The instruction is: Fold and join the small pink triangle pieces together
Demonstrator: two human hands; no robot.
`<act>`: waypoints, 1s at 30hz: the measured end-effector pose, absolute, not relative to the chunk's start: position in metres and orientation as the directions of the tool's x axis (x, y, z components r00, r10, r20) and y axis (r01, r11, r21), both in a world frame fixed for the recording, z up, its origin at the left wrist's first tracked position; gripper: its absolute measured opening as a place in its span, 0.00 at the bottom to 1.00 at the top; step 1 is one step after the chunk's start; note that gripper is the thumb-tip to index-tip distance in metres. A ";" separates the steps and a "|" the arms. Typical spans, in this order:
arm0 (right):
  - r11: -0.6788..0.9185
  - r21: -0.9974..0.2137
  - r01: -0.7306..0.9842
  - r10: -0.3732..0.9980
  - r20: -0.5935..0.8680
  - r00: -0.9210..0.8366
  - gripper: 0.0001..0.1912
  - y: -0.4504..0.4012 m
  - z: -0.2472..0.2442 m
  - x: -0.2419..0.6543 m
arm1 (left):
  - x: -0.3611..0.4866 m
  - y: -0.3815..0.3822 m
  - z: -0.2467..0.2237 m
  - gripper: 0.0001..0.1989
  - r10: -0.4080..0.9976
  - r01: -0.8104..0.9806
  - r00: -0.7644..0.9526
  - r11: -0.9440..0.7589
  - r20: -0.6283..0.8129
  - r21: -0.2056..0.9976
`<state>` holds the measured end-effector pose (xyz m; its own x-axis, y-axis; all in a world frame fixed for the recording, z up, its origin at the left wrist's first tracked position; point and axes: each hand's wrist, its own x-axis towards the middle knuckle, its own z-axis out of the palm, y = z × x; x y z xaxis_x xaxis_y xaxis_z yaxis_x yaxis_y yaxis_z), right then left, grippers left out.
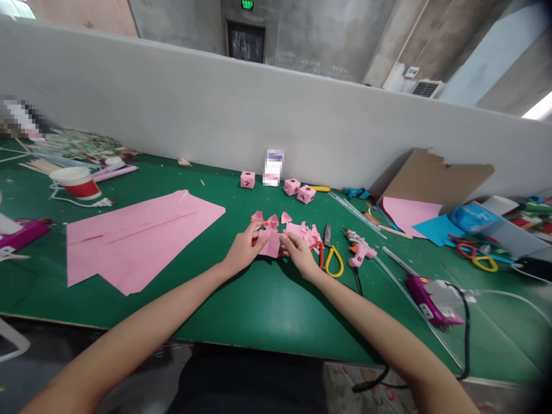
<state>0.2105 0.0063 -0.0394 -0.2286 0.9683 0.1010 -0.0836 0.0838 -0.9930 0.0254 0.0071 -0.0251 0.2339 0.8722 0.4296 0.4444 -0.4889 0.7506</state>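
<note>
Both hands meet at the middle of the green table. My left hand (245, 246) pinches the left side of a small pink paper square (270, 244). On its other side, the fingertips of my right hand (297, 250) are closed at the paper's edge. A thin orange-red striped item (260, 223) lies along my left fingers; its kind is unclear. Just beyond are small folded pink paper pieces (286, 218). Pink paper scraps (304, 233) lie beside my right hand, near scissors (333, 261) with yellow and red handles. Farther back sit pink paper cubes (292, 186) with cut-out holes.
A large pink sheet (142, 244) covers the table's left part, near a red-and-white cup (80, 184). To the right lie a pink glue gun (361, 250) and a purple power strip (431, 302) with cables. Cardboard (431, 178) leans against the grey partition (172, 103).
</note>
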 end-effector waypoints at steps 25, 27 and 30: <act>0.047 -0.999 0.014 0.953 0.040 -0.299 0.16 0.007 -0.032 0.213 | 0.026 0.003 -0.021 0.18 0.850 0.483 0.256 -0.525 0.460 0.701; 0.040 -0.999 0.021 0.953 0.032 -0.300 0.16 0.006 -0.032 0.212 | 0.026 0.003 -0.019 0.18 0.860 0.489 0.236 -0.507 0.452 0.709; 0.047 -0.999 0.011 0.956 0.042 -0.290 0.15 0.005 -0.033 0.212 | 0.026 0.003 -0.018 0.18 0.864 0.450 0.216 -0.501 0.454 0.739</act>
<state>0.2124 0.0054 -0.0330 -0.2897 0.9562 0.0417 0.0112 0.0469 -0.9988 0.0263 0.0025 -0.0177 0.2156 0.8643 0.4544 0.4504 -0.5009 0.7391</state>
